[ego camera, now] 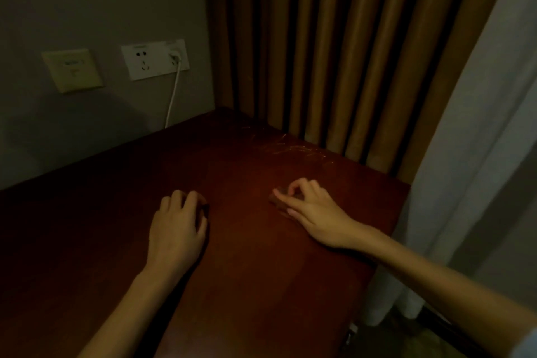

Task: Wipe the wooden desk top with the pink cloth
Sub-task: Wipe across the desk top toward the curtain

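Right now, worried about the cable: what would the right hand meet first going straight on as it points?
The right hand likely crosses only bare desk top until the wall near the white cable; depth unclear.

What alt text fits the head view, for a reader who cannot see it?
The right hand pinches a small bunched pink cloth on a dark wooden desk top in a dim room; the left hand rests nearby on the wood. Behind hang brown curtains.
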`<state>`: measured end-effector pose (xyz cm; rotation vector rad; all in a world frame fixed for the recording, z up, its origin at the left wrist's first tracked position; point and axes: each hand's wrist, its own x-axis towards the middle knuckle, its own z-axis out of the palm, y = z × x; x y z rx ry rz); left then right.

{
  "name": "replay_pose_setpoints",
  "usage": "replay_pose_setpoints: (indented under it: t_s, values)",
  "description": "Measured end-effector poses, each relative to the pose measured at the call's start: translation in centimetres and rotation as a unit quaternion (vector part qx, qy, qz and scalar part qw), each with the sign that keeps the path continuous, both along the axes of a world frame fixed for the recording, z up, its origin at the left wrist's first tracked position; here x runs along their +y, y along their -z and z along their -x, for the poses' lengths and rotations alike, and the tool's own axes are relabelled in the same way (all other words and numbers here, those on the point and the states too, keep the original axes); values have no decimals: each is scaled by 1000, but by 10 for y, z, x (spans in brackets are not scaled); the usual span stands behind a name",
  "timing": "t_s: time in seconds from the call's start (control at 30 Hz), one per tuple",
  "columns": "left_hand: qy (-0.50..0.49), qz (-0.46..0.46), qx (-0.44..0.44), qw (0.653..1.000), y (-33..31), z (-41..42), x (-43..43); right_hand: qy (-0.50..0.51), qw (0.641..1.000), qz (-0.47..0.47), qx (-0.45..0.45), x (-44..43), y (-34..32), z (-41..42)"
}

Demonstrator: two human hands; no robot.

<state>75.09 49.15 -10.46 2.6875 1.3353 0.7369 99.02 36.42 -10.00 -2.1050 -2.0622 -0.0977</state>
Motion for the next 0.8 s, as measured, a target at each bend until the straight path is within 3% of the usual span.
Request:
replay_pose_setpoints:
  t_s: [0.1, 0.23, 0.4, 0.5, 0.57, 0.7, 0.8]
  values:
    - [11, 6, -9, 1000, 1, 1, 2, 19, 1000, 5, 3, 39, -2, -20]
    - [15, 9, -17, 1000, 1, 1, 4, 139, 990, 9, -16, 72, -2, -91]
    - [8, 6, -20, 1000, 1, 2, 3, 299, 952, 37, 42, 43, 0, -164]
    - [1, 4, -15, 1000, 0, -2, 2, 319, 948, 3, -3, 17, 6, -148]
    - [1, 4, -14, 1000, 1, -3, 2, 290, 956, -24, -26, 7, 6, -119]
    - [2, 8, -17, 1000, 2, -2, 3, 83, 996, -34, -18, 17, 4, -27]
    - [2, 13, -25, 1000, 3, -2, 3, -15, 1000, -21, -9, 48, 2, 9]
